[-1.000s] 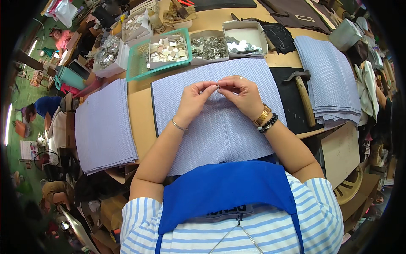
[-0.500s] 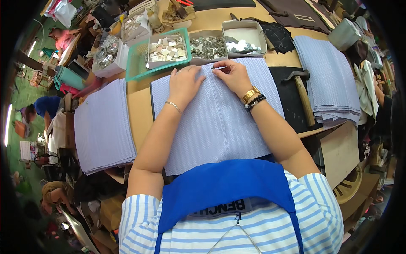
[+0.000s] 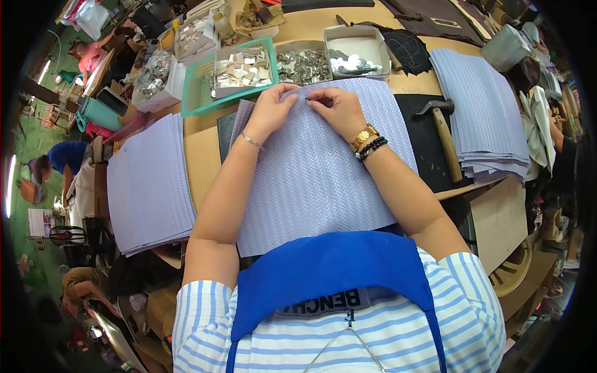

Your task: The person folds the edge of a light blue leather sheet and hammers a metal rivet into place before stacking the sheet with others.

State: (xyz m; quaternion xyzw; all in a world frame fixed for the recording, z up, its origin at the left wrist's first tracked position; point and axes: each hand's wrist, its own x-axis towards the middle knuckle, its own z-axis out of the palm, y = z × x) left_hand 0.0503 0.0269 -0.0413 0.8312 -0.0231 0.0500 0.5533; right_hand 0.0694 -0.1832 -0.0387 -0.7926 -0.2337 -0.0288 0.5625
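A lavender-blue sheet with a herringbone pattern [image 3: 317, 180] lies before me over a black board, its far edge lifted a little off it. My left hand [image 3: 273, 112] has its fingers bent over that far edge, gripping it with the thumb on the near face. Close beside it, my right hand [image 3: 341, 115] pinches a small dark piece [image 3: 308, 98] between thumb and forefinger at the sheet's upper middle. The piece is too small to name. Right of the sheet, a hammer with a wooden handle [image 3: 446, 140] rests on the black board [image 3: 429, 161].
Stacks of similar sheets stand at the left [image 3: 149, 186] and right [image 3: 482, 112]. Beyond my hands are a green plastic basket [image 3: 198, 93] of pale square pieces, a box of metal parts [image 3: 303, 67] and a white box [image 3: 354, 43] with silvery discs. Other people work at far left.
The sheet's far edge has risen and its left side has lifted off the board. My left hand has gone from lying spread on the sheet to gripping its edge. My right hand has shifted slightly left.
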